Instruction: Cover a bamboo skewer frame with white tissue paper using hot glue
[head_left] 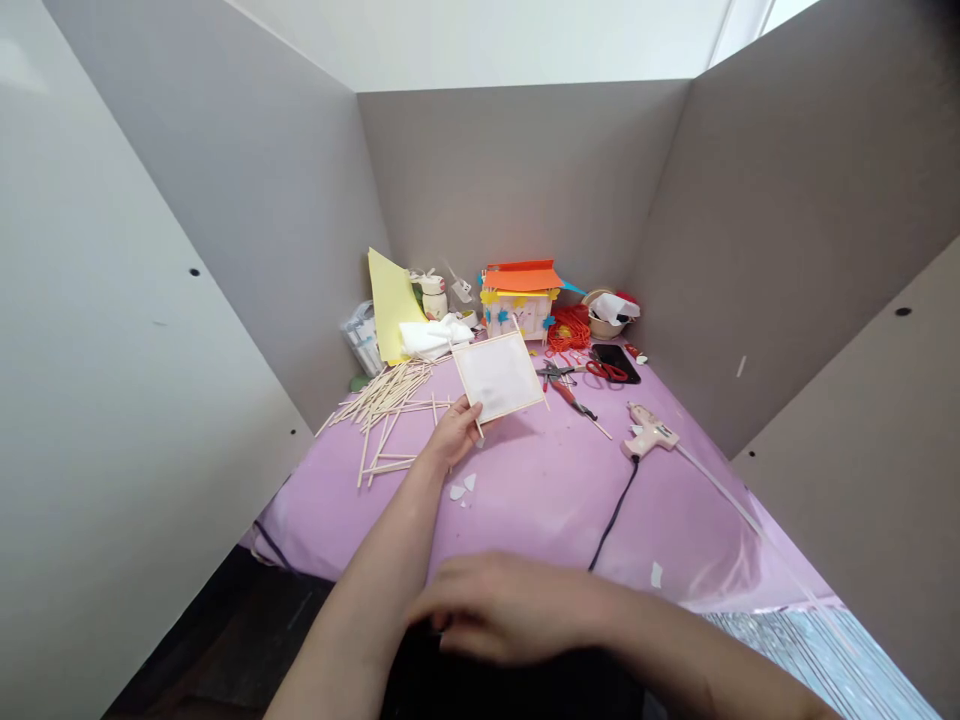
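My left hand (455, 432) is closed on the lower left corner of a square white panel (496, 376) edged with thin wooden sticks, held tilted above the table. Its thumb lies on the front and the other fingers are behind it. My right hand (502, 608) is close to the camera, beside my left forearm, slightly blurred. Its fingers are loosely bent, with a gap between thumb and fingers and nothing visible in them; whether it touches the forearm I cannot tell. Small white scraps (461, 490) lie on the table below the panel.
Loose wooden sticks (386, 398) lie left on the purple tablecloth (525, 500). A small decorated house (521, 300) stands behind. Pliers (574, 398), red-handled scissors (606, 371) and a phone (626, 364) are right of centre; a glue gun (649, 432) with a cord lies farther right. Grey panels surround the table.
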